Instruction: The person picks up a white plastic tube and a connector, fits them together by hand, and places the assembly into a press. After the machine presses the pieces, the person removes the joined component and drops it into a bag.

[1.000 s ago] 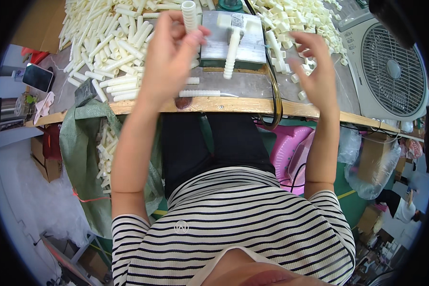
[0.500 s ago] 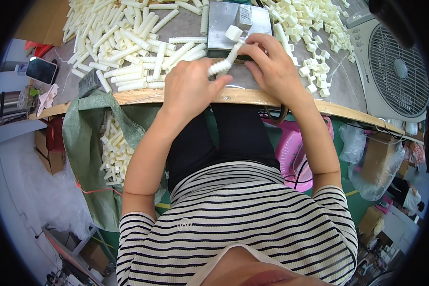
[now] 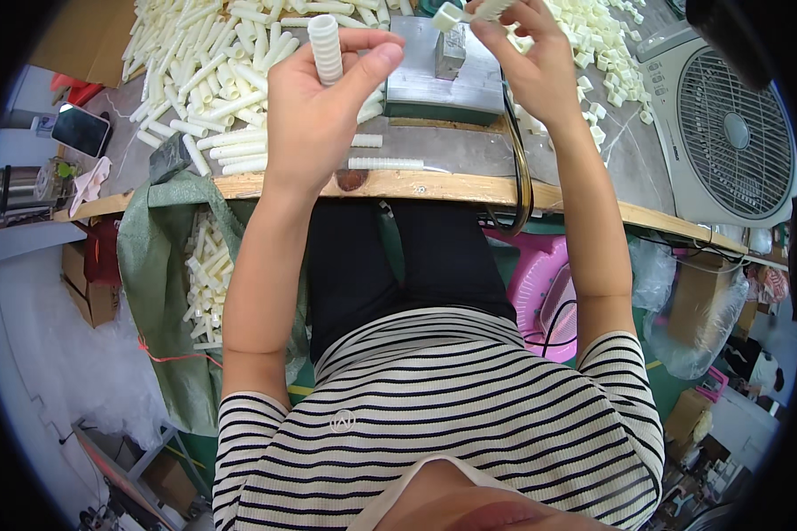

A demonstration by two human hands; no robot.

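Pinched upright in my left hand [image 3: 310, 115] is a cream ribbed plastic tube [image 3: 325, 51], its open end facing up. My right hand [image 3: 540, 66] is raised over the far right corner of a flat metal plate [image 3: 412, 84] and grips a second ribbed tube [image 3: 494, 9], partly cut off by the top edge. A small square cream cap [image 3: 447, 16] sits at this tube's left end, just above a grey metal block [image 3: 451, 55] standing on the plate. Whether cap and tube are joined is hard to make out.
Many loose ribbed tubes [image 3: 230, 66] are heaped left of the plate, and small square caps [image 3: 624, 66] lie to its right. A grey fan [image 3: 726, 133] stands far right, a phone [image 3: 81, 128] far left. Dark cables [image 3: 524, 177] hang over the wooden table edge [image 3: 425, 186].
My hands have parted and moved away from the table's near edge. The left now holds a tube upright; the right has carried a tube up past the metal block.
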